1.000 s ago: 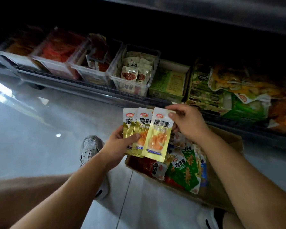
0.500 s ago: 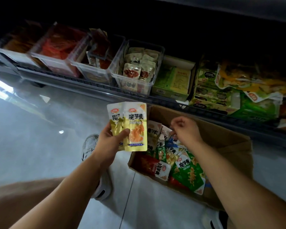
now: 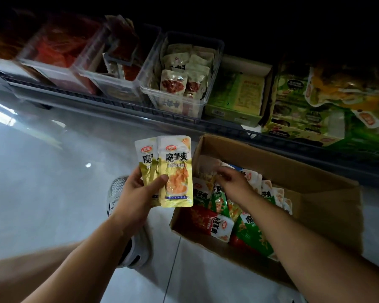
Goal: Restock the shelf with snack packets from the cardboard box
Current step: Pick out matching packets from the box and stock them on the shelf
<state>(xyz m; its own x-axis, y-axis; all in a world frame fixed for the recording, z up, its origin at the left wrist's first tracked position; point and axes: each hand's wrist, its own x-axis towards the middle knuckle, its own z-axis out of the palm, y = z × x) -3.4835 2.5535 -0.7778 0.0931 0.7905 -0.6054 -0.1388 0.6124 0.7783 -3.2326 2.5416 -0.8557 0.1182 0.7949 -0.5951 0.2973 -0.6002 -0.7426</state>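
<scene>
My left hand grips a small stack of yellow snack packets, thumb across the front one, held upright to the left of the cardboard box. The box sits on the floor below the shelf and holds several green, red and white packets. My right hand reaches down into the box's far left corner, fingers curled among the packets there; what they hold is hidden.
On the low shelf stand clear plastic bins of beige and red packets, a green carton and green and orange bags at right. My grey shoe rests on the pale tiled floor beside the box.
My right hand let go of the yellow packets and dropped into the box. My left hand squared the fanned packets into a stack and shifted left.
</scene>
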